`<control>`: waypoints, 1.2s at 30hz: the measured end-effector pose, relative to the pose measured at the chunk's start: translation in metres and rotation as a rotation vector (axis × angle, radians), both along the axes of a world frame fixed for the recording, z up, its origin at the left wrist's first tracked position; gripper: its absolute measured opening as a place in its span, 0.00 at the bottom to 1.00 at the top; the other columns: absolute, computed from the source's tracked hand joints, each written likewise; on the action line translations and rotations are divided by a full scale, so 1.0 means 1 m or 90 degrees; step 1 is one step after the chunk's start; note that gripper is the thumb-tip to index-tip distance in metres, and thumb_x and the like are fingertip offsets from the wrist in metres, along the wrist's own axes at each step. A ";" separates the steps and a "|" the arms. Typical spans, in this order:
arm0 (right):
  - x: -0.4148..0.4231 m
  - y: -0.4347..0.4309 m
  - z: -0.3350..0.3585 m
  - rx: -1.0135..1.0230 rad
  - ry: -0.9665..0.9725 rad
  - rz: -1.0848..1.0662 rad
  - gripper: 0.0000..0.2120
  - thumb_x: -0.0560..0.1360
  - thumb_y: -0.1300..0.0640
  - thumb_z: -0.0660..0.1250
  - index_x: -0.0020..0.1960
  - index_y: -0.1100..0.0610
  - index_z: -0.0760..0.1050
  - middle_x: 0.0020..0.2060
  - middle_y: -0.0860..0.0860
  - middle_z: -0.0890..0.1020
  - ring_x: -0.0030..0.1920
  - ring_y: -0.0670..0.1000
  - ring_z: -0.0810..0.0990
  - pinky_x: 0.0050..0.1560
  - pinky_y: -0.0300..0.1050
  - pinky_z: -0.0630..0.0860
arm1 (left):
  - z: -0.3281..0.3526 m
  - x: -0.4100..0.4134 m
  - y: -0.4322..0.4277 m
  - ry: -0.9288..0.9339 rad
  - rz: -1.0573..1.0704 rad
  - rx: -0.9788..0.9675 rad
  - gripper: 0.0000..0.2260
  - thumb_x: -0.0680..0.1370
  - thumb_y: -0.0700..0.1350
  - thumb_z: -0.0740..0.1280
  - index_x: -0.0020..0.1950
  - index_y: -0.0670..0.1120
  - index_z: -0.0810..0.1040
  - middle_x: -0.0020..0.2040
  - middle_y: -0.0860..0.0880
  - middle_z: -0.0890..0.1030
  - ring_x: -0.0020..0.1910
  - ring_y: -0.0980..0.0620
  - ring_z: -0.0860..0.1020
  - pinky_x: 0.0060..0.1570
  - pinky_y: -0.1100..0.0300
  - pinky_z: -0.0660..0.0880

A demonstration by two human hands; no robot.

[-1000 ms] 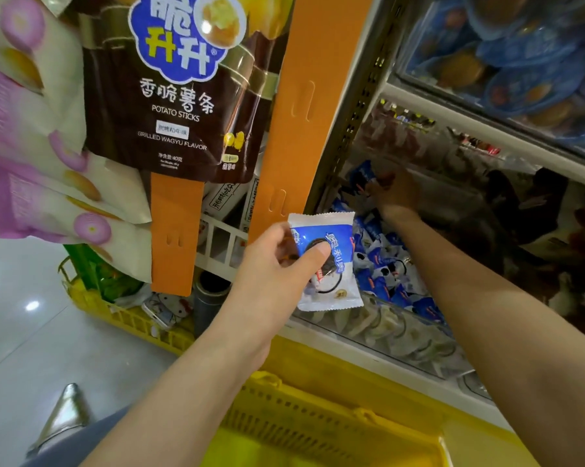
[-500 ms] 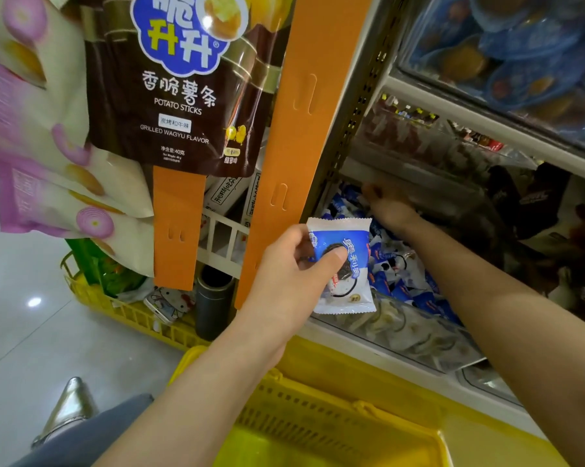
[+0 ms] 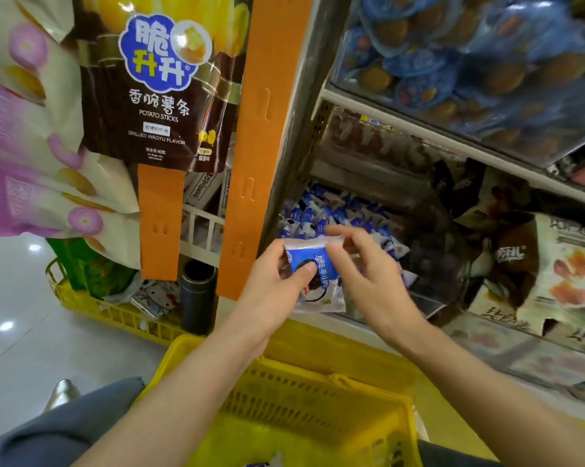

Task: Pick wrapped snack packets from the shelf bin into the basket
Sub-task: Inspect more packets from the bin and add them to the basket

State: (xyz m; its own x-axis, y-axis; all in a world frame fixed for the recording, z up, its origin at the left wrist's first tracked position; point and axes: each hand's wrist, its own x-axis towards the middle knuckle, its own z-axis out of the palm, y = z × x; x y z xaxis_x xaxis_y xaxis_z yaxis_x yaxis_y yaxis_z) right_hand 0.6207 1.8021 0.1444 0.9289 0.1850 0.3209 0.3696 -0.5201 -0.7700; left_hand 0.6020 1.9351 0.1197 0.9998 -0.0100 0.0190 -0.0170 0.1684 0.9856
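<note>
At frame centre, above the yellow basket (image 3: pixel 318 375), the left hand (image 3: pixel 270 284) clamps thumb and fingers on a blue-white snack packet (image 3: pixel 321 288). The right hand (image 3: pixel 368 278) curls its fingers at the packet's upper corner; whether they grip, I cannot tell.

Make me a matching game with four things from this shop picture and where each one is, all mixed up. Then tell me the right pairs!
Things
1. blue-and-white wrapped snack packet
2. yellow plastic basket
3. brown potato sticks bag
4. black cylinder container

Places
A. hanging high up on the left
B. held in the left hand
C. standing low, just left of the long orange plastic strip
D. lowest in the picture

Pairs: 1-B, 2-D, 3-A, 4-C
</note>
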 end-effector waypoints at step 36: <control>-0.039 -0.049 -0.035 0.285 0.255 -0.055 0.09 0.75 0.65 0.65 0.51 0.54 0.69 0.49 0.57 0.81 0.41 0.49 0.83 0.38 0.40 0.80 | -0.025 -0.015 -0.022 0.054 0.040 -0.032 0.08 0.76 0.44 0.65 0.54 0.44 0.79 0.47 0.48 0.84 0.43 0.55 0.81 0.40 0.64 0.78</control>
